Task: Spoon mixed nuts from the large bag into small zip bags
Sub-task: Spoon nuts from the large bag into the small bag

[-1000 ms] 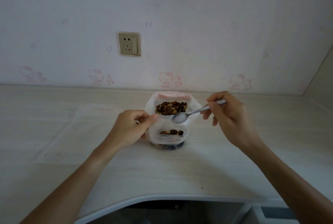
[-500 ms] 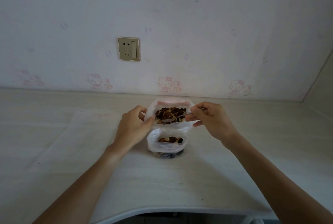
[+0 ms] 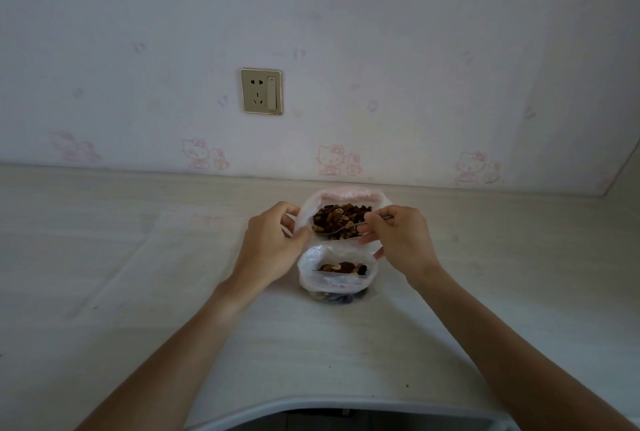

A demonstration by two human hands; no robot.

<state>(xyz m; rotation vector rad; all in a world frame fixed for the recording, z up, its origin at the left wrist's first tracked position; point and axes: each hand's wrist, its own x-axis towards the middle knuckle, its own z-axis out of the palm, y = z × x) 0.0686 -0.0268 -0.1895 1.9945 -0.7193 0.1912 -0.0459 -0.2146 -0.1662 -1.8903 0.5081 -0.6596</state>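
Two sets of fingers were curled tight: the right hand (image 3: 398,240) pinched the spoon (image 3: 337,230), which a second earlier had hung outside the large bag (image 3: 346,219) and now had its bowl among the nuts (image 3: 341,217), probably starting another scoop. The left hand (image 3: 273,243) gripped that bag's rim. The small zip bag (image 3: 337,271), just in front, stood open and part-filled on the table (image 3: 138,292).

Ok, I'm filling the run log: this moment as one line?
phase: scooping | right hand: holds spoon in large bag | left hand: pinches bag rim | small zip bag: part-filled
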